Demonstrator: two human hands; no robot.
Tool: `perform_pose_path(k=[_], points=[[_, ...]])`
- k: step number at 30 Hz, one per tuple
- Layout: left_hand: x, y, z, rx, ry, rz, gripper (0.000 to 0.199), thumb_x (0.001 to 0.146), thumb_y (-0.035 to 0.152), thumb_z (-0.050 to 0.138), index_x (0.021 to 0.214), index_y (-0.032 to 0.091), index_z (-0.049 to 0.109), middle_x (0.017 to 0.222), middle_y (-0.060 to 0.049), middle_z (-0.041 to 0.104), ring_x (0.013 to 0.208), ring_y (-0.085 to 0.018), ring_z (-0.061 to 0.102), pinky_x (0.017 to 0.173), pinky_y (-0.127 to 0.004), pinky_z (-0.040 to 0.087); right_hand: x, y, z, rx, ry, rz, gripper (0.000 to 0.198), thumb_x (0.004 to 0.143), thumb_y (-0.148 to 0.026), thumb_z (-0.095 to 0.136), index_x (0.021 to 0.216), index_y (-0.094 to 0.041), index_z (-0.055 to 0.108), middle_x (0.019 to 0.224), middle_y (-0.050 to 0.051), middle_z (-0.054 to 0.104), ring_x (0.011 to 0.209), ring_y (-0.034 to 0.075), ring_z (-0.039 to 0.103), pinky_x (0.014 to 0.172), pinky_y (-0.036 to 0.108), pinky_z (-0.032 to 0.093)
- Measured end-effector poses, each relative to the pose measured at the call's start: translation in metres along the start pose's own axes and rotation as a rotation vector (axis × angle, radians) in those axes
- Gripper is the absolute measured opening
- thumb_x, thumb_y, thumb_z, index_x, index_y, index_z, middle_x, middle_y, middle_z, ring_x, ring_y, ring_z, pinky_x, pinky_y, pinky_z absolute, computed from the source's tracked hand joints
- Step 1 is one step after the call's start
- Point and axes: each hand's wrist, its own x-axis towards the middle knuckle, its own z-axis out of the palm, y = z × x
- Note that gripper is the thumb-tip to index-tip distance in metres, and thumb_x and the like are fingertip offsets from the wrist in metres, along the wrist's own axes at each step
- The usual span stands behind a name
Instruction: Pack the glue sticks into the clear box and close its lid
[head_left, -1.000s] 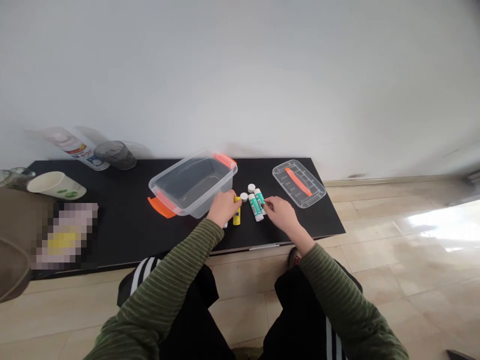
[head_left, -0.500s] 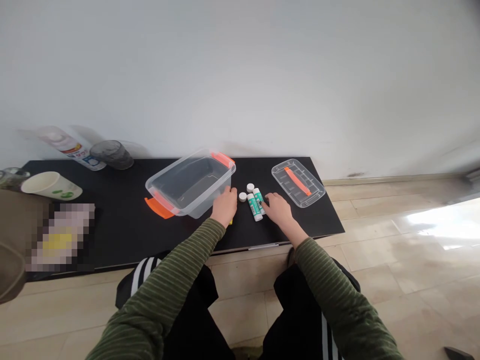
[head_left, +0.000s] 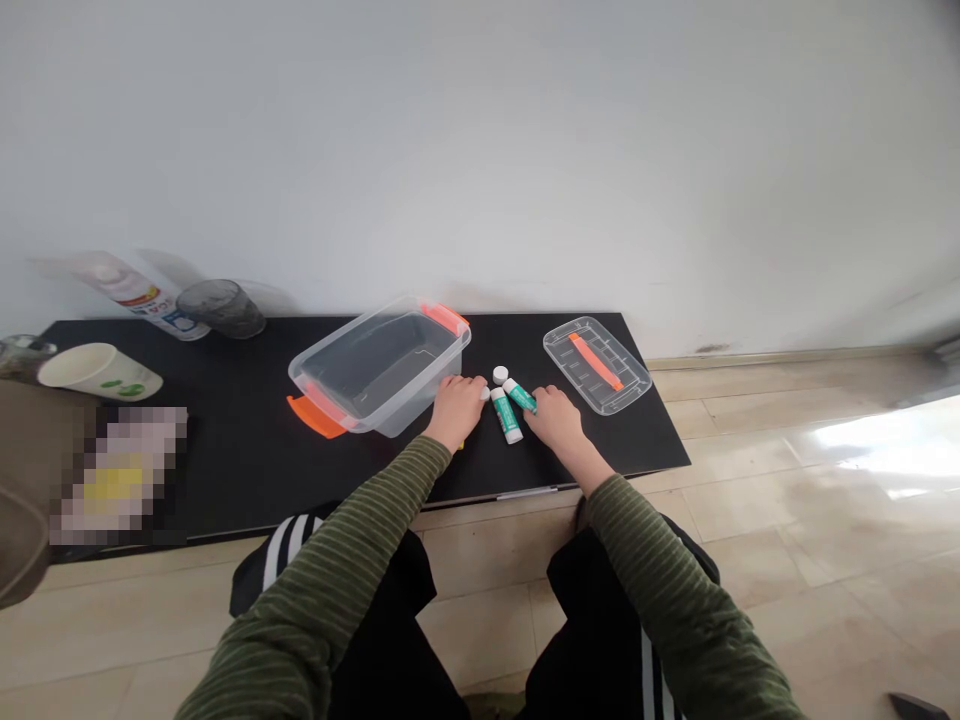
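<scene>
My left hand (head_left: 456,412) is closed at the right side of the clear plastic box, its fingertips on a small white round cap (head_left: 486,394) that they partly cover. My right hand (head_left: 556,415) has its fingers around the lower end of a green-and-white glue stick (head_left: 519,394), which lies slanted on the table. Between my hands rests a second green-and-white glue stick (head_left: 506,416), apart from the fingers. Another white cap (head_left: 500,374) sits just beyond them. Something small and yellow (head_left: 460,446) peeks out from under my left hand, mostly hidden.
The open clear box (head_left: 405,400) with orange clips stands on the black table (head_left: 240,450). Its lid (head_left: 600,365), with an orange handle, lies at the right. On the left are a paper cup (head_left: 101,372), a dark glass (head_left: 223,308), a spray can (head_left: 150,300) and a blurred-out item.
My left hand has shifted right onto the nearer white cap. My right fingers have closed on one glue stick and turned it, so the two sticks now lie apart at their lower ends.
</scene>
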Motion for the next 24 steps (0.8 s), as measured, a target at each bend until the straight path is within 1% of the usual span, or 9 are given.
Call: perform_pose_path(k=[3, 6, 8, 10, 12, 14, 16, 18, 24], points=[[0.001, 0.0, -0.006, -0.113, 0.025, -0.037, 0.024, 0.084, 0.012, 0.055, 0.104, 0.019, 0.065, 0.1, -0.014, 0.071, 0.106, -0.032, 0.063, 0.097, -0.044, 0.038, 0.0, 0.003, -0.003, -0.009, -0.008, -0.011, 0.023, 0.094, -0.027, 0.053, 0.111, -0.016, 0.062, 0.116, 0.016, 0.062, 0.114, 0.028, 0.057, 0.084, 0.034, 0.046], [0.003, 0.002, -0.011, -0.364, 0.069, -0.096, 0.022, 0.084, 0.013, 0.057, 0.103, 0.02, 0.062, 0.106, -0.012, 0.069, 0.105, -0.029, 0.063, 0.096, -0.043, 0.042, 0.0, 0.007, -0.007, 0.021, 0.018, -0.002, 0.023, 0.094, -0.028, 0.053, 0.113, -0.016, 0.061, 0.116, 0.015, 0.063, 0.112, 0.028, 0.058, 0.084, 0.034, 0.045], [0.005, 0.005, -0.013, -0.644, 0.092, -0.174, 0.018, 0.083, 0.015, 0.062, 0.1, 0.02, 0.06, 0.106, -0.01, 0.069, 0.103, -0.025, 0.065, 0.096, -0.041, 0.045, -0.002, 0.01, -0.011, 0.067, 0.057, 0.003, 0.025, 0.095, -0.028, 0.051, 0.115, -0.016, 0.059, 0.115, 0.015, 0.064, 0.109, 0.027, 0.061, 0.083, 0.033, 0.045], [0.007, 0.01, -0.015, -1.005, 0.085, -0.287, 0.017, 0.082, 0.019, 0.067, 0.097, 0.019, 0.059, 0.103, -0.009, 0.069, 0.099, -0.021, 0.066, 0.096, -0.04, 0.048, -0.006, 0.011, -0.014, 0.129, 0.098, -0.001, 0.027, 0.096, -0.028, 0.05, 0.119, -0.016, 0.056, 0.112, 0.014, 0.067, 0.103, 0.026, 0.063, 0.081, 0.032, 0.044], [0.008, 0.014, -0.018, -1.353, 0.042, -0.381, 0.019, 0.083, 0.023, 0.07, 0.097, 0.016, 0.058, 0.102, -0.009, 0.069, 0.097, -0.019, 0.068, 0.097, -0.04, 0.05, -0.012, 0.012, -0.015, 0.204, 0.136, -0.036, 0.027, 0.096, -0.027, 0.05, 0.12, -0.015, 0.054, 0.108, 0.012, 0.068, 0.098, 0.025, 0.065, 0.081, 0.032, 0.044], [0.008, 0.019, -0.023, -1.589, -0.023, -0.413, 0.02, 0.084, 0.024, 0.071, 0.098, 0.015, 0.06, 0.102, -0.01, 0.069, 0.096, -0.018, 0.069, 0.1, -0.041, 0.05, -0.018, 0.011, -0.015, 0.277, 0.181, -0.108, 0.027, 0.095, -0.026, 0.05, 0.12, -0.016, 0.053, 0.107, 0.01, 0.069, 0.097, 0.024, 0.065, 0.081, 0.031, 0.044], [0.007, 0.022, -0.029, -1.703, -0.066, -0.41, 0.017, 0.085, 0.023, 0.071, 0.096, 0.013, 0.062, 0.1, -0.01, 0.071, 0.094, -0.017, 0.07, 0.101, -0.04, 0.05, -0.024, 0.01, -0.013, 0.328, 0.223, -0.188, 0.027, 0.094, -0.025, 0.05, 0.12, -0.016, 0.054, 0.108, 0.01, 0.068, 0.098, 0.024, 0.065, 0.082, 0.031, 0.044], [0.005, 0.024, -0.033, -1.75, -0.081, -0.404, 0.016, 0.084, 0.022, 0.072, 0.094, 0.013, 0.064, 0.098, -0.009, 0.072, 0.09, -0.016, 0.07, 0.1, -0.039, 0.051, -0.029, 0.008, -0.011, 0.354, 0.249, -0.244, 0.027, 0.094, -0.025, 0.051, 0.12, -0.017, 0.054, 0.109, 0.009, 0.067, 0.097, 0.023, 0.064, 0.082, 0.031, 0.045], [0.001, 0.024, -0.035, -1.723, -0.055, -0.348, 0.03, 0.076, 0.023, 0.08, 0.102, 0.013, 0.069, 0.103, -0.008, 0.072, 0.096, -0.017, 0.069, 0.098, -0.036, 0.052, -0.036, 0.007, -0.013, 0.358, 0.296, -0.278, 0.026, 0.093, -0.029, 0.054, 0.117, -0.022, 0.058, 0.11, 0.008, 0.067, 0.101, 0.024, 0.063, 0.082, 0.032, 0.046]])
